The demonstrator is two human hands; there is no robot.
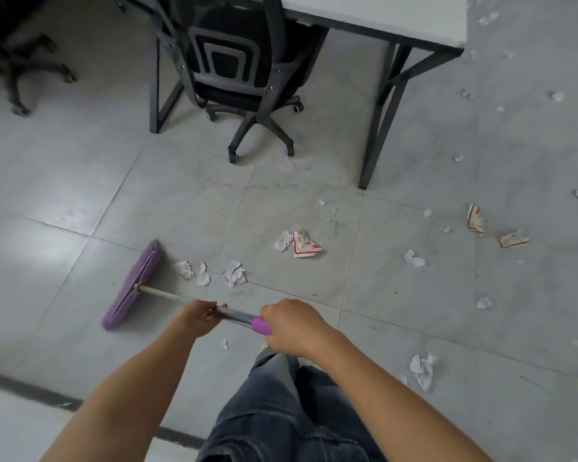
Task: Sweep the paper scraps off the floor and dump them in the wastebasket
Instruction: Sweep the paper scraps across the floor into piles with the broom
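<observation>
Low in the middle of the frame both hands grip the broom handle [194, 300], the left hand [199, 316] curled round the shaft and the right hand [292, 325] wrapped over its purple end, with the purple broom head [132, 285] on the floor [64, 181] at lower left, just beside a cluster of paper scraps [214, 271]. This looks like the gathering stage: more scraps lie well apart toward the right edge, and no wastebasket is in view. The next stroke likely calls for pushing that cluster rightward toward the red-printed scrap [306, 244].

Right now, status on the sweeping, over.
Left hand and right hand grip broom handle. Broom head down at left, paper scraps just right of it, more scattered. Chair beyond; wastebasket not in view.
</observation>
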